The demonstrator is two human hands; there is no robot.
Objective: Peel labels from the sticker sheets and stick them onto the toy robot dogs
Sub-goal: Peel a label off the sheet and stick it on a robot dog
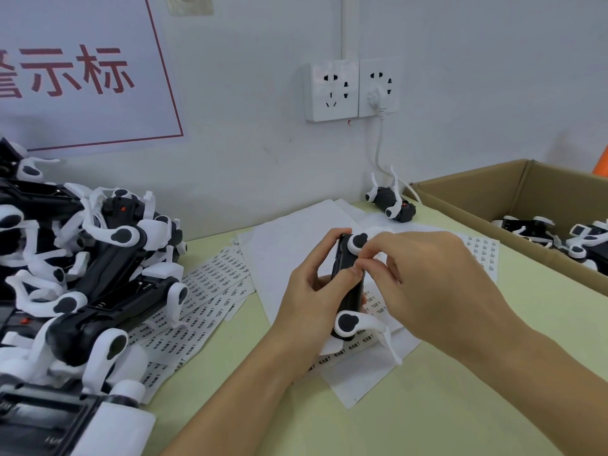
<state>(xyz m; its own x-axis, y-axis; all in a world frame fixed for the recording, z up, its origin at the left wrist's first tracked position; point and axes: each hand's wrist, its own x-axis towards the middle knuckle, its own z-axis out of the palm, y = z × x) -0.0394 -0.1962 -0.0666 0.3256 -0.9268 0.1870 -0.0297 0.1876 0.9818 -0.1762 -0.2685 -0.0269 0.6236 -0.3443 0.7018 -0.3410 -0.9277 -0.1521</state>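
My left hand [309, 291] grips a black-and-white toy robot dog [348, 291] above the table's middle, the dog turned on its side. My right hand [424, 278] comes in from the right, its fingertips pinched together against the dog's black body near my left thumb. Whether a label sits under those fingertips is hidden. Sticker sheets [210, 291] with rows of small printed labels lie fanned out to the left. Another sheet [483, 255] lies behind my right hand.
A heap of toy dogs [82, 274] fills the left side of the table. One single dog [391, 202] lies by the wall. A cardboard box [513, 205] at the right holds more dogs. White backing papers [283, 245] lie beneath my hands. Wall sockets [352, 90] carry a plugged cable.
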